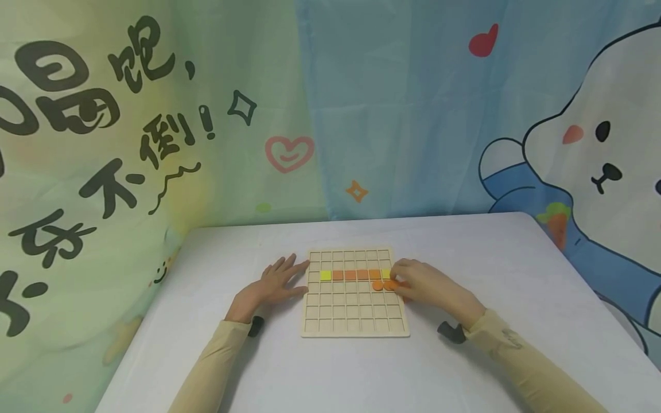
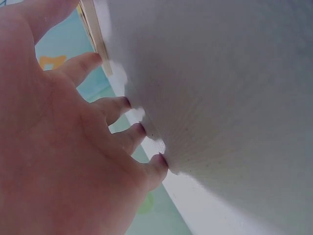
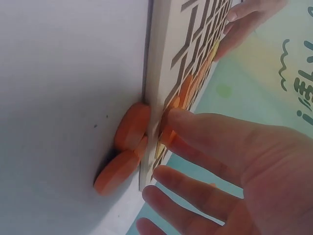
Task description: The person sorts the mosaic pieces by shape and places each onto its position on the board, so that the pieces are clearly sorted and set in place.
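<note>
A pale wooden grid board lies flat on the table. One of its rows has a yellow square at the left, several orange squares, then another yellow square. Just below that row rests an orange disc. My right hand, over the board's right edge, pinches another orange disc between thumb and index finger, its other fingers loosely extended. Spread fingers of my left hand reach down to the table, with thumb and index fingertips right at the board's left edge.
Beside the board's right edge, more orange discs lie on the white table, mostly hidden by my right hand in the head view. A printed curtain hangs behind the table.
</note>
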The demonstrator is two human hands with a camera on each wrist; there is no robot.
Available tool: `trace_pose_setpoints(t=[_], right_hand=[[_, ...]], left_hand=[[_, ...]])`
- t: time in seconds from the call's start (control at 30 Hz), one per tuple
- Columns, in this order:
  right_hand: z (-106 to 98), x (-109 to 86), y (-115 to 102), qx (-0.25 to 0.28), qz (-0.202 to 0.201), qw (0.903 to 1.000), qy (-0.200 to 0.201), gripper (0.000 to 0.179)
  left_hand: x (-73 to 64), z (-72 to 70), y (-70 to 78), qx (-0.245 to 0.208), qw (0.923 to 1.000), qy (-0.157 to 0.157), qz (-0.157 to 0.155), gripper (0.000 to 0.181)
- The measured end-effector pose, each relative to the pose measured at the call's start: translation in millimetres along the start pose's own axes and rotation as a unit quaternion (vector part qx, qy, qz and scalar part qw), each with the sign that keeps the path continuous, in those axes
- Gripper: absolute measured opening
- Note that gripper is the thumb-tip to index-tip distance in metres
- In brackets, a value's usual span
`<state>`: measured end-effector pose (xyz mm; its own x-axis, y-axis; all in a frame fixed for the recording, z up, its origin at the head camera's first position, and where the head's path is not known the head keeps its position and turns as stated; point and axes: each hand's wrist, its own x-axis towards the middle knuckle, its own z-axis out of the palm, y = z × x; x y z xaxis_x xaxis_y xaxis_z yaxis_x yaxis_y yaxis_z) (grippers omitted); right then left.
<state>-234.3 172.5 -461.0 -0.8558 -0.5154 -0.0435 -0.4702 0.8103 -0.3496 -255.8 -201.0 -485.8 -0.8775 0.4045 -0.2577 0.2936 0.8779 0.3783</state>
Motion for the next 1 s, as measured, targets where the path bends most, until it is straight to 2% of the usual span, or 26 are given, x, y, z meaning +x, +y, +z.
trace_pose_setpoints(t=[0.3, 0.57, 0.87, 1.0], right_hand=[[6.1, 5.5, -4.3, -0.002, -0.024, 0.9997, 0.008, 0.01], [3.5, 6.2, -15.3, -0.014, -0.038, 0.9991, 0.012, 0.012], [10.4, 11.9, -17.7, -0.014, -0.074, 0.9968, 0.029, 0.006], [12.9, 13.5, -19.3, -0.023, -0.078, 0.9961, 0.034, 0.005]], left_hand=[[-1.0, 1.7, 0.3, -0.005, 1.0, 0.002, 0.002, 0.071], [-0.8, 0.9, -1.6, 0.002, 0.9999, 0.005, 0.009, 0.071], [-0.1, 1.8, -2.3, -0.002, 1.0, 0.004, 0.005, 0.071], [-0.4, 1.3, -1.5, -0.003, 1.0, 0.004, 0.005, 0.071]])
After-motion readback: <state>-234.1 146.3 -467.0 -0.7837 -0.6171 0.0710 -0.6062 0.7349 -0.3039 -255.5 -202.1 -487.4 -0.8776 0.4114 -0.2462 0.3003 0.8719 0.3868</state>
